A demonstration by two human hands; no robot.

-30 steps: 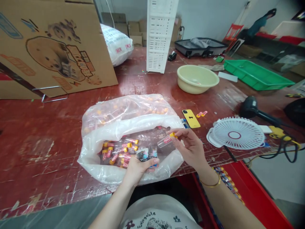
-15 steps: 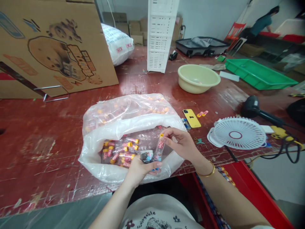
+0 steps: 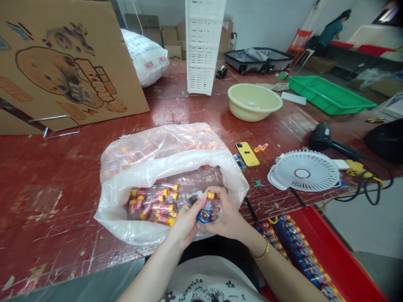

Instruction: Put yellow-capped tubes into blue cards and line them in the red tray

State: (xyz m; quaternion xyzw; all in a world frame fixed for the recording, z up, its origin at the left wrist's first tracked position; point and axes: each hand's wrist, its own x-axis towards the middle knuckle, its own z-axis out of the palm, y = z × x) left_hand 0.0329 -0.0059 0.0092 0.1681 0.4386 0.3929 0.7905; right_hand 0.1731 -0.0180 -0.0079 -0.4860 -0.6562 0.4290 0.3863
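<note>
A small tube with a yellow cap and a blue printed label (image 3: 206,209) stands nearly upright between my hands. My left hand (image 3: 185,220) is closed on its left side, with the thumb along the tube; a small dark printed card (image 3: 192,198) shows beside that thumb. My right hand (image 3: 225,216) wraps its fingers round the tube from the right. Both hands are over the front opening of a clear and white plastic bag (image 3: 119,224) on the dark red table. Inside the bag lie several yellow-capped tubes with pink labels (image 3: 163,207).
A yellow phone (image 3: 248,154), a white fan grille (image 3: 302,172) and a black hair dryer (image 3: 323,136) lie right. Farther back are a cream basin (image 3: 255,102) and a green tray (image 3: 330,95). A cardboard box (image 3: 72,75) stands left. Several finished-looking tubes (image 3: 302,251) fill a red container (image 3: 340,256).
My right hand has moved down from the top of the tube and now wraps round it. The tube now shows its blue label. The view has shifted, showing more of the red container.
</note>
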